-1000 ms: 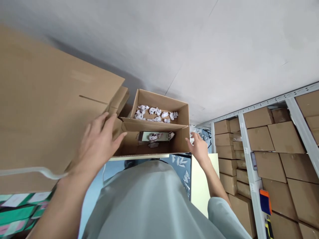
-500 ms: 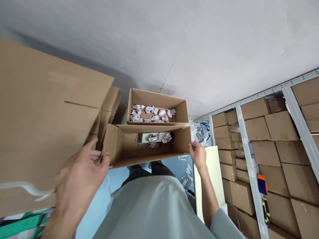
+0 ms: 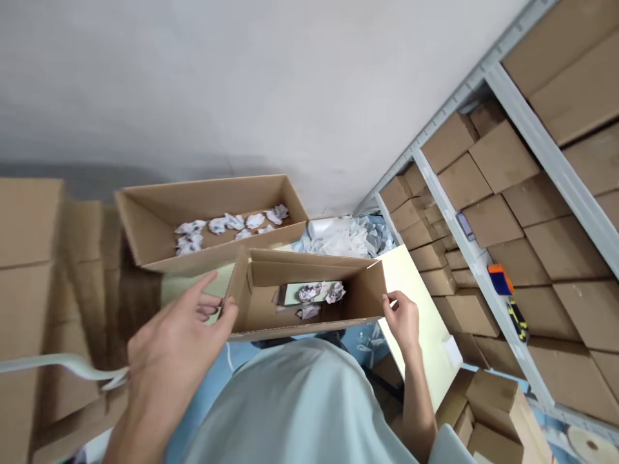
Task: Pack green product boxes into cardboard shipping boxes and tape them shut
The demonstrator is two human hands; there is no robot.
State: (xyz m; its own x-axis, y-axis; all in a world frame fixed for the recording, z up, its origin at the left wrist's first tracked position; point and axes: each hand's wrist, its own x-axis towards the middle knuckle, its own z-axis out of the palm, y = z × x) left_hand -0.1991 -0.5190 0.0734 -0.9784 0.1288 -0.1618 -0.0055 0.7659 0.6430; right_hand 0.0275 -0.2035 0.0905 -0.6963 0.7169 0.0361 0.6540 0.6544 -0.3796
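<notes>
Between my two hands is an open cardboard box (image 3: 271,332), held in front of my body. Inside it lie a flat pale green packet (image 3: 293,294) and several crumpled paper wads (image 3: 335,292). My left hand (image 3: 186,328) is at the box's left end, with thumb and fingertips gripping its wall edge. At the right end, my right hand (image 3: 401,316) pinches the wall between thumb and fingers. Just beyond, a second open cardboard box (image 3: 159,193) sits by the wall with several crumpled paper pieces (image 3: 232,222) in it.
On the right, a metal rack (image 3: 483,258) is stacked with cardboard boxes. A pale yellow board (image 3: 425,316) lies beside my right arm. White plastic wrapping (image 3: 343,237) is heaped near the wall. Large cardboard sheets (image 3: 24,290) stand at the left, crossed by a white strap (image 3: 62,364).
My view has turned to the right. The held box has moved right and away from the second box, which now sits farther left. Both hands keep their places at its ends.
</notes>
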